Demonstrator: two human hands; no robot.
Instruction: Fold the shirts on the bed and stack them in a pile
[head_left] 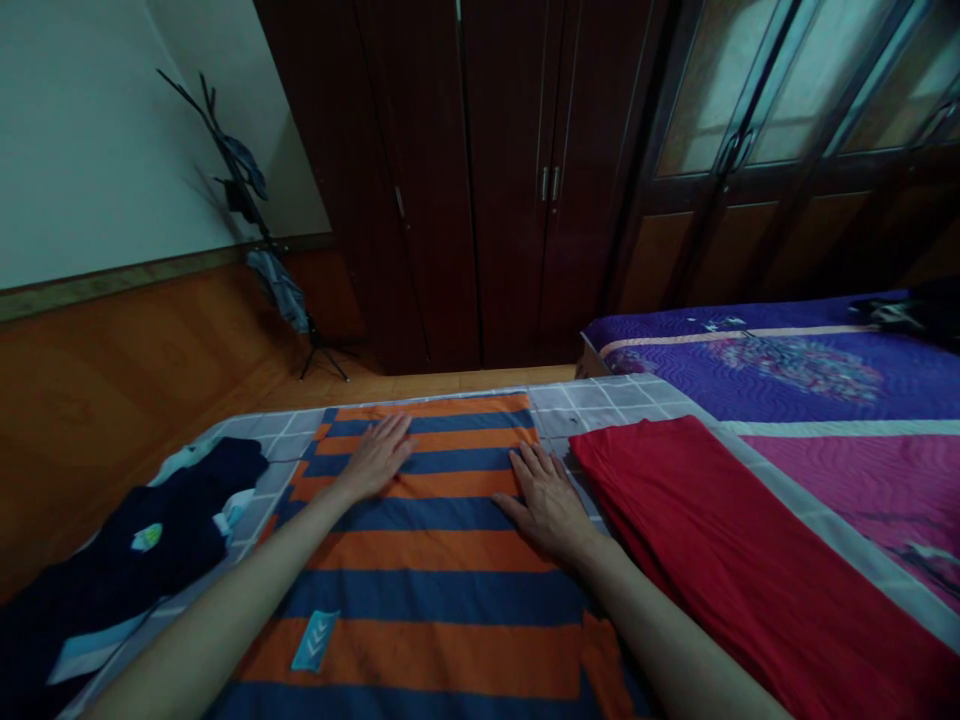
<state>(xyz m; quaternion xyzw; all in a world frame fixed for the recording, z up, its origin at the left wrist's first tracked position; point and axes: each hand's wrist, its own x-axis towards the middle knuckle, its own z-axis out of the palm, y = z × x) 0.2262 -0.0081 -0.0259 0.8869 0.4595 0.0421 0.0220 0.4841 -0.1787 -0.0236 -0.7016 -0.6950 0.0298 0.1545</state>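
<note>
An orange and blue striped shirt [442,545] lies spread out in front of me, with a light blue chevron patch [315,641] on its near left part. My left hand [381,455] rests flat on the upper left of the shirt, fingers stretched out. At the shirt's right edge lies my right hand [546,497], palm down with the thumb and fingers apart. Neither hand grips anything. Close by on the right is a smooth red garment [720,560]. The near end of the shirt runs out of view.
A grey checked cloth [607,398] covers the surface beneath. Dark navy clothing [172,520] lies in a heap at left. Beyond are a coat stand [244,185], dark wardrobe doors [510,200] and, at right, a purple and pink bedspread [750,375].
</note>
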